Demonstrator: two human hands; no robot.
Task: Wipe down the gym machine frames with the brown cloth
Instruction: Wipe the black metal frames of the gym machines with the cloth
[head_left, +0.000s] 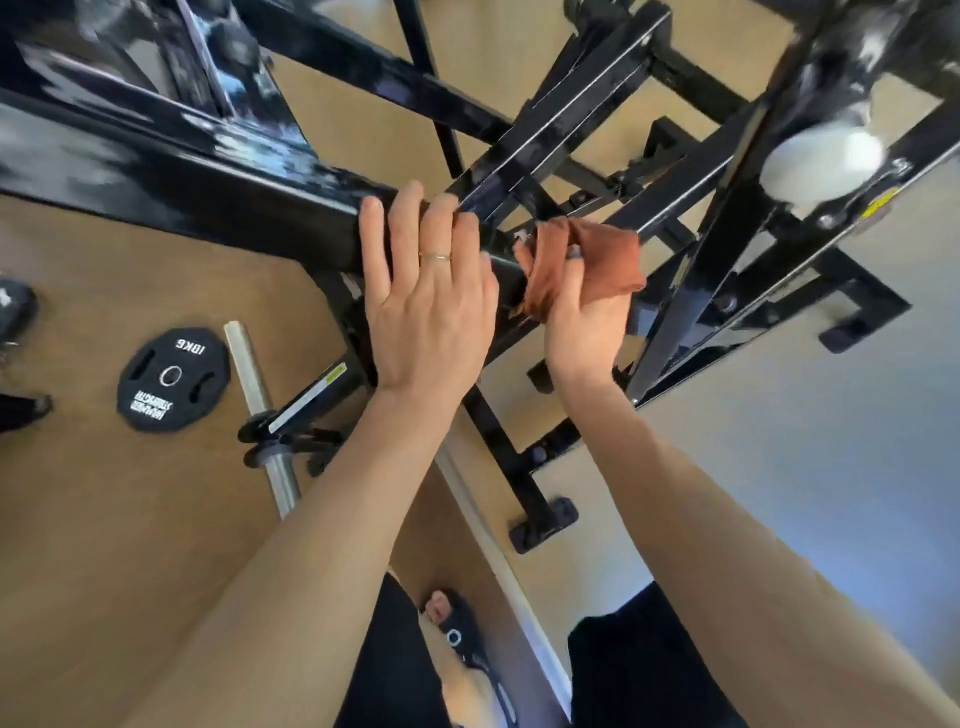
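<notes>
Brown cloth: the brown cloth (582, 267) is bunched in the right hand (589, 317) and pressed on the end of the thick black frame beam (234, 208), right where that beam meets a cluster of thinner bars.
Right hand grip: clenched around the cloth, fingers wrapped into its folds; one corner sticks out past the beam's end.
Left hand: the left hand (428, 296) lies flat on the same beam just beside the cloth, fingers (402, 208) hooked over the top edge; it holds nothing and looks to be steadying the person.
Frame around the beam: crossing black bars (561, 98) run up and away from the beam's end, and a slanted upright (727, 208) stands just beyond the cloth.
Floor below the beam: a weight plate (173, 371) and a steel bar (260, 410) lie on the tan floor (104, 519), well apart from the hands.
Risk: the loose corner could snag on a bolt or joint where the bars meet, and knuckles may knock the close-set bars if the stroke runs past the beam's end.
Open room: back along the beam the surface is long and unbroken, though the left hand sits in that path; beyond the beam's end the gaps are narrow.
</notes>
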